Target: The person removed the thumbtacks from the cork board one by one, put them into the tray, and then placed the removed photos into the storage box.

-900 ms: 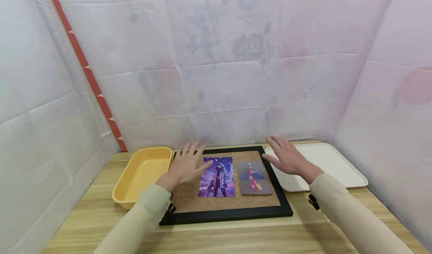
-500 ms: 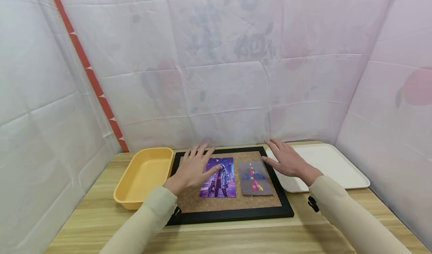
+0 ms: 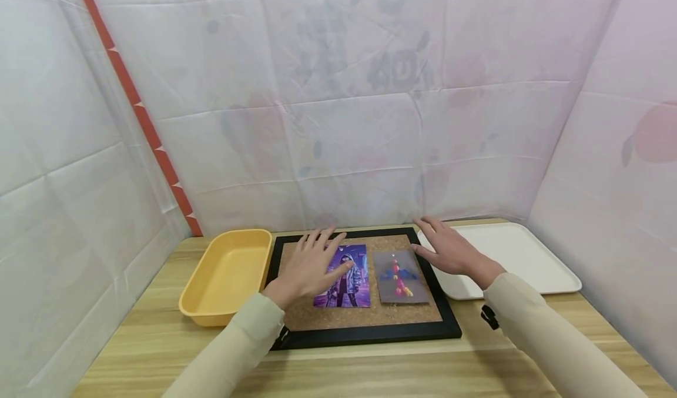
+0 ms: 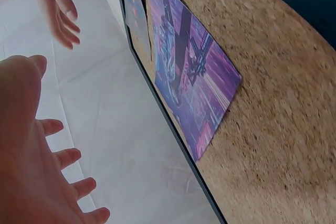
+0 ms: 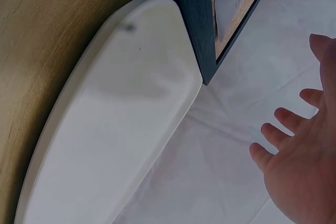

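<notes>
A black-framed cork board (image 3: 301,321) lies on the table with two picture cards on it. The left card (image 3: 357,274) is purple and shows a hooded figure; the right card (image 3: 388,292) is grey with a pink, blue and yellow design. My left hand (image 3: 309,268) hovers over the board's left half, fingers spread, partly covering the purple card in the head view. Over the board's right edge and the white tray's left end is my right hand (image 3: 455,251), its fingers extended. Both hands hold nothing; the left wrist view shows the left palm (image 4: 21,156) raised off the cork.
To the left of the board stands a yellow plastic tub (image 3: 224,274). A shallow white tray (image 3: 513,257) sits on the right, its corner against the board's frame in the right wrist view. White sheeting (image 3: 359,133) walls the table (image 3: 370,374) at the back and sides.
My left hand has drifted right and slightly down, from near the board's left edge to partly over the purple card. The right hand stays nearly in place.
</notes>
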The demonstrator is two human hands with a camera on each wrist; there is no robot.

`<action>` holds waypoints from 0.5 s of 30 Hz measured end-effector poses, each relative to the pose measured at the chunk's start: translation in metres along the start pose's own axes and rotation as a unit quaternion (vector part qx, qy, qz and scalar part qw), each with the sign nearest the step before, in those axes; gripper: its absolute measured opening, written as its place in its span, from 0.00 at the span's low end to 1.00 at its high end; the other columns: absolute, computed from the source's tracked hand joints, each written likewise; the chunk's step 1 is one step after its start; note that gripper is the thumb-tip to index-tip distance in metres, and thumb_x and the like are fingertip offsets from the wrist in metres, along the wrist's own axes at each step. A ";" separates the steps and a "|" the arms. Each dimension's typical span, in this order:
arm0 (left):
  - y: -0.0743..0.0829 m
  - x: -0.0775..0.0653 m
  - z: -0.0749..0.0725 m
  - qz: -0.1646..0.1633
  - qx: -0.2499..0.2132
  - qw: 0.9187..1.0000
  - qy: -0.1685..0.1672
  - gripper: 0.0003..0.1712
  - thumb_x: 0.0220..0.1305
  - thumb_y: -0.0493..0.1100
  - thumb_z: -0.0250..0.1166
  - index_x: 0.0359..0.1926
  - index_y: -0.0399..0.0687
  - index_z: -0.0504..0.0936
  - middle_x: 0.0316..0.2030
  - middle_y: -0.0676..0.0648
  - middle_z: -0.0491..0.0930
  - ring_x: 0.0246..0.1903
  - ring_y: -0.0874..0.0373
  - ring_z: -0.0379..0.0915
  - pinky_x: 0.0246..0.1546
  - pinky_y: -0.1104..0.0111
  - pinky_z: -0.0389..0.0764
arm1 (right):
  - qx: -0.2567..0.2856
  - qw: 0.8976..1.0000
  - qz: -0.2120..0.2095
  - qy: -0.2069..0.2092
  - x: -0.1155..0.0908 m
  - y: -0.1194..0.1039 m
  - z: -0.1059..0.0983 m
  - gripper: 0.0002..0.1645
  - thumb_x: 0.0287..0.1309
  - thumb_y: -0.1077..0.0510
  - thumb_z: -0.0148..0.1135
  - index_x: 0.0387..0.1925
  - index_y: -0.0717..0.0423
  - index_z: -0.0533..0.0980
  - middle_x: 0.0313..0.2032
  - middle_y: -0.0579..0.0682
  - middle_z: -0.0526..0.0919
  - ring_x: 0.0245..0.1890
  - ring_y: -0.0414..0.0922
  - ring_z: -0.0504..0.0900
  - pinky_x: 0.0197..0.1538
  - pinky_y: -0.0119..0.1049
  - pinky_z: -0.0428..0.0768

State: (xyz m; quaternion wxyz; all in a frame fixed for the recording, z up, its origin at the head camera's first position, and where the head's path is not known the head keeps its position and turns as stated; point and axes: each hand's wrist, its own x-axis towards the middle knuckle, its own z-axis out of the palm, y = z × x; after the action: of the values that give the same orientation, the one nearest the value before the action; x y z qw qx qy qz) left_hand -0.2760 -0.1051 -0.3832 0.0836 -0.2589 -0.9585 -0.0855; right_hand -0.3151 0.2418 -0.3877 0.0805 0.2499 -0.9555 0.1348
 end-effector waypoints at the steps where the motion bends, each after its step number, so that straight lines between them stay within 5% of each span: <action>1: 0.002 0.000 -0.001 -0.002 0.000 1.000 -0.002 0.44 0.74 0.73 0.43 0.81 0.57 0.54 0.80 0.45 0.49 0.78 0.40 0.45 0.76 0.41 0.44 | 0.000 1.000 0.000 -0.001 0.001 0.000 0.000 0.42 0.76 0.45 0.55 0.78 0.64 0.55 0.73 0.71 0.59 0.71 0.71 0.60 0.68 0.69 0.61; 15: 0.016 0.004 0.009 0.001 0.005 1.000 -0.024 0.43 0.74 0.74 0.41 0.81 0.59 0.55 0.81 0.47 0.47 0.79 0.41 0.42 0.75 0.40 0.47 | 0.010 1.000 0.000 -0.011 0.005 -0.010 0.005 0.41 0.74 0.49 0.59 0.77 0.63 0.57 0.73 0.69 0.61 0.71 0.68 0.63 0.67 0.67 0.66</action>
State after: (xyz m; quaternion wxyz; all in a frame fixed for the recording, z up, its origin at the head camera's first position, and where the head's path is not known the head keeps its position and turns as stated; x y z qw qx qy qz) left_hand -0.2724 -0.0882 -0.3894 0.0617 -0.2610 -0.9605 -0.0745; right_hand -0.3151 0.2296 -0.3887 0.0674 0.2524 -0.9549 0.1413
